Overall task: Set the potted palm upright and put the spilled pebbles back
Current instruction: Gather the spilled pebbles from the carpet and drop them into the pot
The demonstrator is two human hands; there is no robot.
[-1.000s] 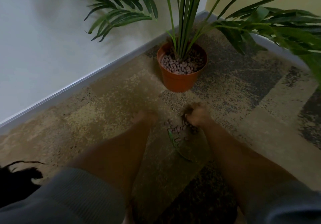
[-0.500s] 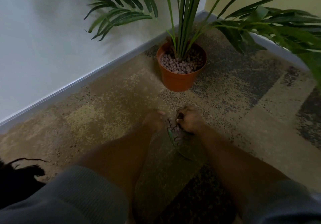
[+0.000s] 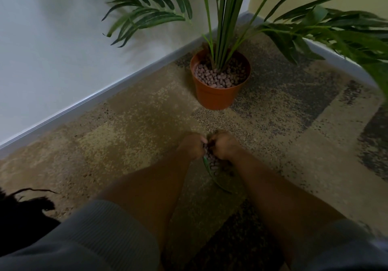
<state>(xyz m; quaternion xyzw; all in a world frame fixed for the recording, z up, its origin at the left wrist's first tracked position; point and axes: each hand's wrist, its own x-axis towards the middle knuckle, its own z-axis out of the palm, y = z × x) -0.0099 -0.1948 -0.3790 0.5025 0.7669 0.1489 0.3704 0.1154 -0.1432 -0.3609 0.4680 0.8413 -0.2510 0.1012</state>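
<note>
From my head camera I look down at a mottled brown and grey carpet [image 3: 134, 136] in the corner of a room. The potted palm [image 3: 220, 85] stands upright near the skirting board [image 3: 88, 102], its orange pot filled with pinkish pebbles, fronds spreading overhead. Closer to me, well apart from the pot, my left hand [image 3: 192, 145] and right hand [image 3: 225, 145] meet knuckle to knuckle on the carpet, each grip curled in around a small heap of spilled pebbles [image 3: 213, 162] between them. A fallen green leaf [image 3: 212, 175] lies under the heap. Grey sleeves [image 3: 100, 237] cover my upper arms.
</note>
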